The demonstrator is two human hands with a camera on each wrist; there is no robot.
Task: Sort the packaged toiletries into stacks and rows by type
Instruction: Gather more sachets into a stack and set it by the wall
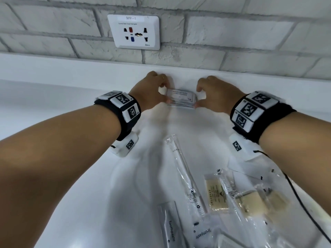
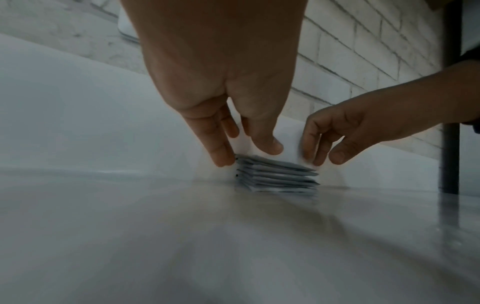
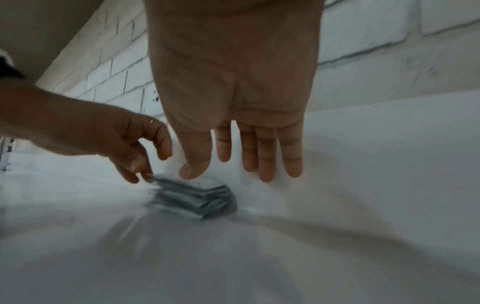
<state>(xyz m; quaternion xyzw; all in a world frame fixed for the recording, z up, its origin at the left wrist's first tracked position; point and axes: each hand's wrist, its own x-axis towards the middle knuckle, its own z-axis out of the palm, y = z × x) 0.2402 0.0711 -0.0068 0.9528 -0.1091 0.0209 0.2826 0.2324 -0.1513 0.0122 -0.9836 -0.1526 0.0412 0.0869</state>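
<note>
A stack of white "shampoo with conditioner" sachets [image 1: 180, 99] lies on the white counter [image 1: 53, 97] close to the back wall. My left hand [image 1: 163, 93] is at its left end, straight fingers touching the edge of the stack [image 2: 278, 176]. At the right end, my right hand [image 1: 199, 97] has thumb and fingers near the edge, relaxed and holding nothing. The right wrist view shows my right hand [image 3: 233, 170] spread open above the blurred stack [image 3: 192, 199]. Nearer me lie a wrapped toothbrush [image 1: 184, 176], toothpaste sachets [image 1: 170, 226] and yellowish packets [image 1: 216, 196].
The white brick wall with a socket plate [image 1: 134, 32] rises right behind the stack. A black cable [image 1: 300, 199] runs down the right side, past the loose pile of clear-wrapped items [image 1: 254, 199]. The counter stretches away to the left.
</note>
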